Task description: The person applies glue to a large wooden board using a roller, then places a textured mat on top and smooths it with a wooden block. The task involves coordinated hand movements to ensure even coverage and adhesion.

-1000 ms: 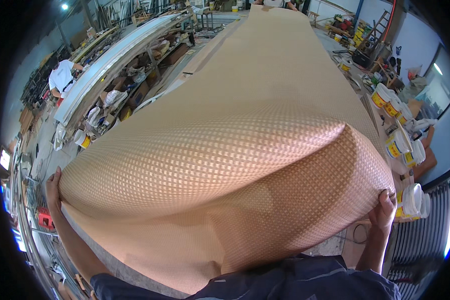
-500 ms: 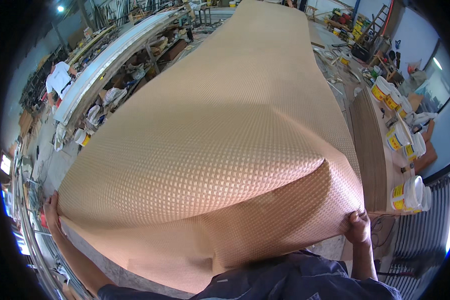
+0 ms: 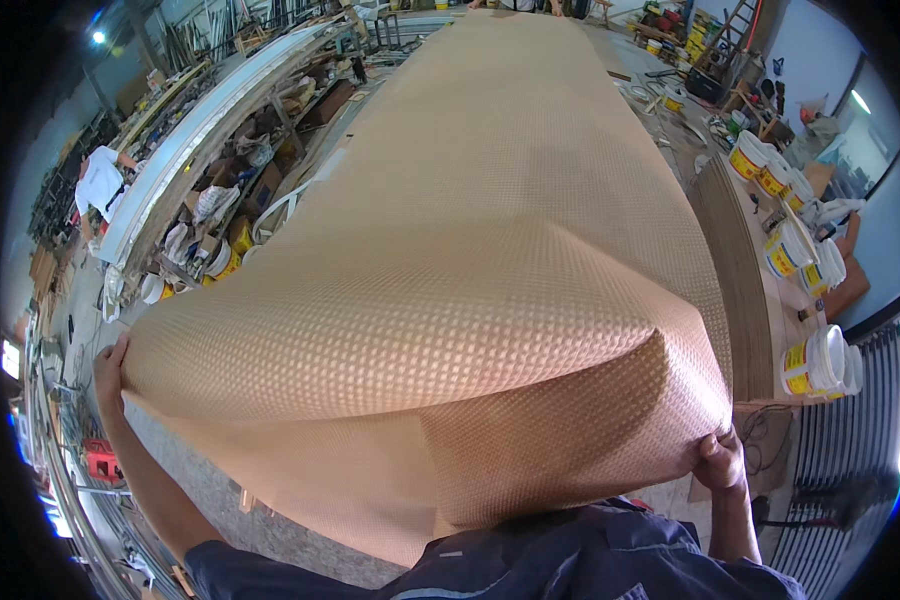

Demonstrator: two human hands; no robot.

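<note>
From where I stand, the worker has a wide tan sheet [image 3: 450, 240] with a small woven check stretched out toward twelve o'clock, its near end lifted and sagging into a deep fold. The left hand [image 3: 112, 365], at nine o'clock, is closed over the sheet's edge, its fingers partly hidden; the right hand [image 3: 720, 462], at four, is curled tight on the edge, thumb on top. Another person's hand [image 3: 557, 9] shows near the far end, just past twelve. White buckets [image 3: 820, 358] stand from two to three o'clock by a stack of brown boards [image 3: 725, 255], wearing yellow labels [image 3: 796, 368] whose print is too small to tell. Toward ten, a person in a white shirt [image 3: 100, 182] stands beside a long pale bench [image 3: 170, 170].
</note>
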